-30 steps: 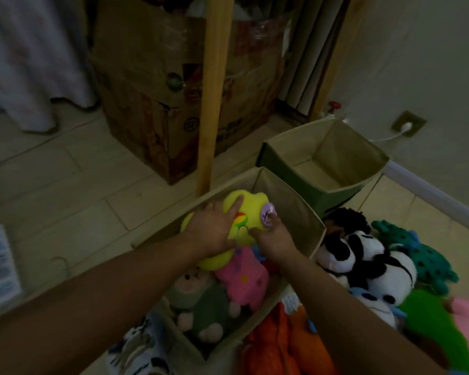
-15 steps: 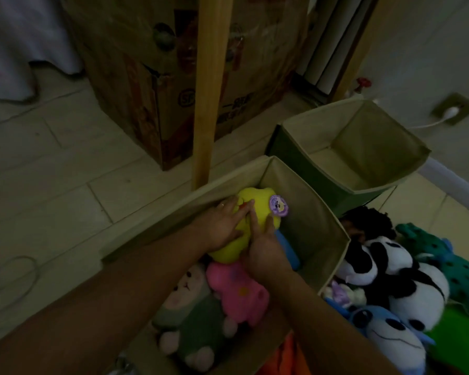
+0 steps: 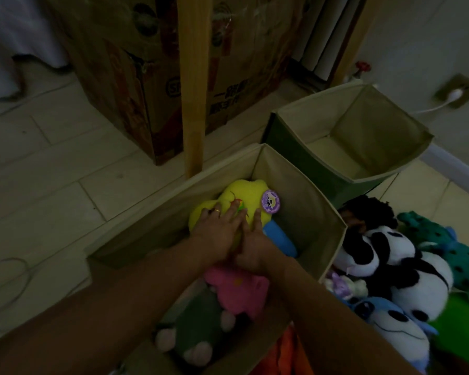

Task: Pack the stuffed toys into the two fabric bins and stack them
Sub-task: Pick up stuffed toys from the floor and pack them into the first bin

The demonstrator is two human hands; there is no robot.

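Observation:
A yellow stuffed toy [image 3: 241,194] with a purple round tag lies in the far corner of the near fabric bin [image 3: 309,201]. My left hand [image 3: 218,230] and my right hand [image 3: 252,242] press down on it side by side with straight fingers. Beneath them in the same bin lie a blue toy [image 3: 280,238], a pink toy [image 3: 238,292] and a green toy with pink paws [image 3: 198,328]. The second fabric bin [image 3: 385,117], green outside, stands behind and to the right with nothing in it.
A heap of toys lies on the floor at the right: pandas [image 3: 406,263], a blue one [image 3: 395,328], a teal spotted one [image 3: 460,255], an orange one [image 3: 287,355]. A wooden post [image 3: 194,85] and a big cardboard box [image 3: 136,77] stand behind the bins. A wall socket [image 3: 456,92] is far right.
The yellow toy went from above the rim down into the bin's far corner. Both hands followed it and now lie flat on it. The camera has tilted down and closer.

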